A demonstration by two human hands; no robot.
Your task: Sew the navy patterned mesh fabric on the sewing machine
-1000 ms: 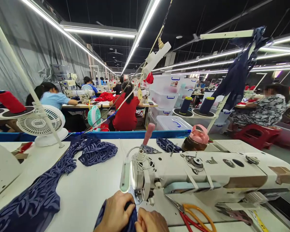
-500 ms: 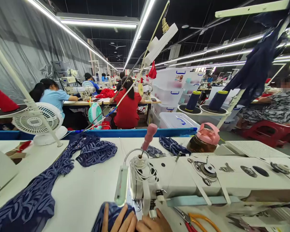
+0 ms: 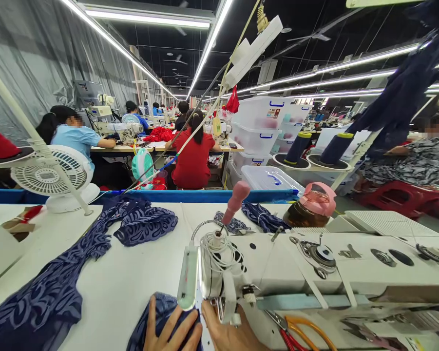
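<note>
Navy patterned fabric piece (image 3: 157,317) flat on the white counter (image 3: 124,278), at the needle end of the sewing machine (image 3: 314,273). Left hand (image 3: 170,331) open, fingers spread, pressing on the fabric. Right hand (image 3: 228,334) open, just beside the presser foot, touching the counter. Orange-handled scissors (image 3: 299,331) near the right. Longer navy fabric strip (image 3: 58,287) to the left.

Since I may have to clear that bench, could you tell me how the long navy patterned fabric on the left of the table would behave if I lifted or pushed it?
The navy patterned fabric lies in soft folds and bunches, so it would probably droop limply and feel light. Pushed across the white table, it would likely wrinkle up rather than slide as one piece.
</note>
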